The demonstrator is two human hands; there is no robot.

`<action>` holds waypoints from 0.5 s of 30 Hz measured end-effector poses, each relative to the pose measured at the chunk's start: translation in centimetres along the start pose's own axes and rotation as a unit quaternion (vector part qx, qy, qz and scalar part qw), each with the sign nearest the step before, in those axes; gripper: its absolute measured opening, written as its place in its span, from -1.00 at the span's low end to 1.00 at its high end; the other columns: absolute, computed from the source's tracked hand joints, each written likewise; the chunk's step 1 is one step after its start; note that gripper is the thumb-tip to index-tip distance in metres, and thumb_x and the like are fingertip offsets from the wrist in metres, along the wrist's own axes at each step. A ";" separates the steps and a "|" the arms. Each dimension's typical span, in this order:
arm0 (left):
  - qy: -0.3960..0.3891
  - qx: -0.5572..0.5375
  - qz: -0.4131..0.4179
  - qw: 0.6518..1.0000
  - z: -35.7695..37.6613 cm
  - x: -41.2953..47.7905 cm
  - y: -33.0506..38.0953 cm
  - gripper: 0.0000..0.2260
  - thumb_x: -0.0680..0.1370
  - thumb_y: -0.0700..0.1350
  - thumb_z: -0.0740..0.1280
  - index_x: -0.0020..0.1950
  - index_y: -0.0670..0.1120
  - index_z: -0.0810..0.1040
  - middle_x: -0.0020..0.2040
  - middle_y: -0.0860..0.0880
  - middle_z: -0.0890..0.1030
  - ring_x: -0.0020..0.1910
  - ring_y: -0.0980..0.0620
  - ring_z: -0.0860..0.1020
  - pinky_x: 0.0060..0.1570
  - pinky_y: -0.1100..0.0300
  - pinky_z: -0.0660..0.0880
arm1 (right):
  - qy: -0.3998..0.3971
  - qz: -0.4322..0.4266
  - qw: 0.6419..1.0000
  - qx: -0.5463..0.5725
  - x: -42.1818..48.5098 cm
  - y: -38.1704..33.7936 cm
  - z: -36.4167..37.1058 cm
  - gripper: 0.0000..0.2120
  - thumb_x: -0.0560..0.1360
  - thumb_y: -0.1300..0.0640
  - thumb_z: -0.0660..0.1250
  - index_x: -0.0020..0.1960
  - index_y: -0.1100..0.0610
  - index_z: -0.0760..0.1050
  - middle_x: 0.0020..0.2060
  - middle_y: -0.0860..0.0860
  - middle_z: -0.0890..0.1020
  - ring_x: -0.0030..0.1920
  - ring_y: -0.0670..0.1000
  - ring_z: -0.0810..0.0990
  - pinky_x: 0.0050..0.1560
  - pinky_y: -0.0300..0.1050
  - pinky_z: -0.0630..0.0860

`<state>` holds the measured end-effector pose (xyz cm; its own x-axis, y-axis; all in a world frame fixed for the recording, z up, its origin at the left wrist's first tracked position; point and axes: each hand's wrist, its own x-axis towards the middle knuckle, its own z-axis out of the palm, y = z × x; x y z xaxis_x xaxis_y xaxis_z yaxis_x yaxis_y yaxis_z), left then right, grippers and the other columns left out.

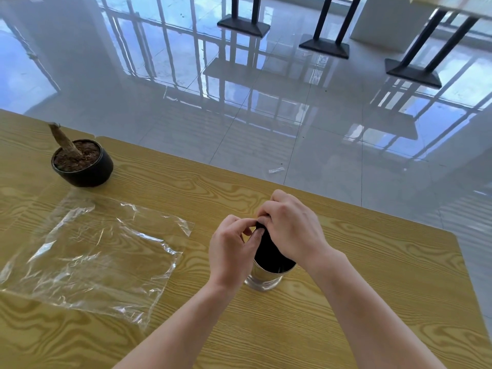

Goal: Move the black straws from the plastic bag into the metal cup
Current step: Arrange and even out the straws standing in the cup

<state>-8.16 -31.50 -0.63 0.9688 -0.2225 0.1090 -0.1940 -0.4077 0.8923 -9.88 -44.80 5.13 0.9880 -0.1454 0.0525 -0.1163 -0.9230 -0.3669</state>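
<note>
No legible text, label, brand or number anywhere; print on small white slip (275,170) on far floor (266,123) unreadable.

A black plant pot (82,163) stands on the wooden table (372,288).

Right hand (292,227) grips black straws (269,253); left hand (231,249) pinches their tops.

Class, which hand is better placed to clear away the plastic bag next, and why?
Left, probably. The left hand is nearer the plastic bag, lying left of the metal cup; the right hand would have to cross the black straws.
</note>
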 end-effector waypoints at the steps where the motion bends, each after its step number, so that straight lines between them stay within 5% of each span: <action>1: -0.001 -0.001 -0.003 1.000 0.0 0.0 0.1 -0.93 0.49 -0.08 0.52 -0.04 0.02 0.74 -0.22 0.06 0.60 -0.33 0.12 0.50 -0.31 0.02 0.54 | -0.005 -0.005 1.000 -0.005 0.0 0.0 -0.1 -0.81 0.63 0.01 0.28 0.00 0.03 0.66 -0.13 -0.08 0.46 -0.01 -0.02 0.49 -0.14 -0.06 0.50; 11: -0.005 -0.003 -0.014 1.000 -0.5 0.1 0.3 -0.83 0.46 -0.08 0.52 0.04 0.00 0.71 -0.20 0.07 0.54 -0.29 0.17 0.46 -0.27 0.28 0.44 | 0.070 0.050 0.994 0.061 -0.6 1.4 -1.3 -0.89 0.58 0.11 0.39 0.03 -0.04 0.68 -0.15 -0.17 0.52 -0.11 -0.09 0.56 -0.19 -0.16 0.43; 15: -0.003 -0.005 -0.008 1.000 -0.4 0.5 0.5 -0.79 0.47 -0.02 0.52 0.08 0.00 0.70 -0.16 0.04 0.55 -0.29 0.15 0.47 -0.26 0.22 0.49 | 0.061 0.045 0.995 0.072 -1.3 1.4 -1.1 -0.87 0.57 0.09 0.39 0.06 -0.08 0.67 -0.14 -0.15 0.55 -0.08 -0.10 0.56 -0.18 -0.16 0.48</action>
<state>-7.70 -31.41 0.03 0.9706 -0.2223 0.0922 -0.1776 -0.4030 0.8978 -11.47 -46.32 5.60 0.9536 -0.2748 0.1230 -0.1785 -0.8449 -0.5042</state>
